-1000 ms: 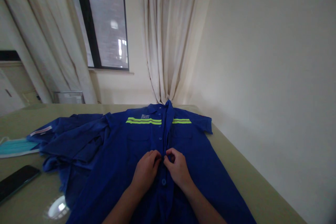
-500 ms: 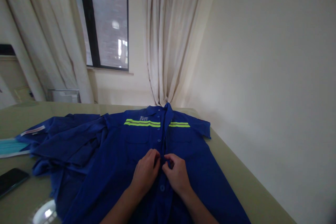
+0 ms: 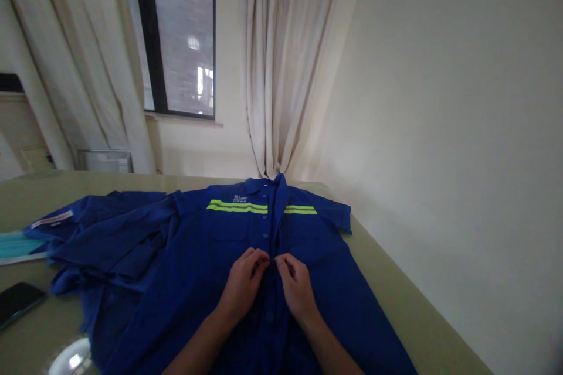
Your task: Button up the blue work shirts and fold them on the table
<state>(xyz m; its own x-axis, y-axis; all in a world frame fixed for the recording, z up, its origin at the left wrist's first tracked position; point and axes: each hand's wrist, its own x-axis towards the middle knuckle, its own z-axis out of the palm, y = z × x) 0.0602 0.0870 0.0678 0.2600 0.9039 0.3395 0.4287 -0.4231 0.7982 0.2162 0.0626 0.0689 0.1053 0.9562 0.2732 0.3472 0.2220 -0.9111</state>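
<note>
A blue short-sleeved work shirt with yellow-green reflective stripes lies spread on the table, its collar at the far end. Several buttons run down its front opening, those toward the collar showing undone. Around the middle of this opening, my left hand pinches the shirt's left-hand front edge. Close beside it, my right hand pinches the edge of the right-hand front panel between thumb and fingers. The fingertips of both hands almost meet; whatever button lies between them is hidden.
Crumpled blue clothing lies left of the shirt. Beyond it are a light-blue face mask, a dark phone and a shiny white round object near the front. The greenish table borders a wall on the right.
My right hand's fingers have moved slightly up and straightened along the front edge. My left hand stays nearly in place, still pinching. The shirt has barely shifted.
</note>
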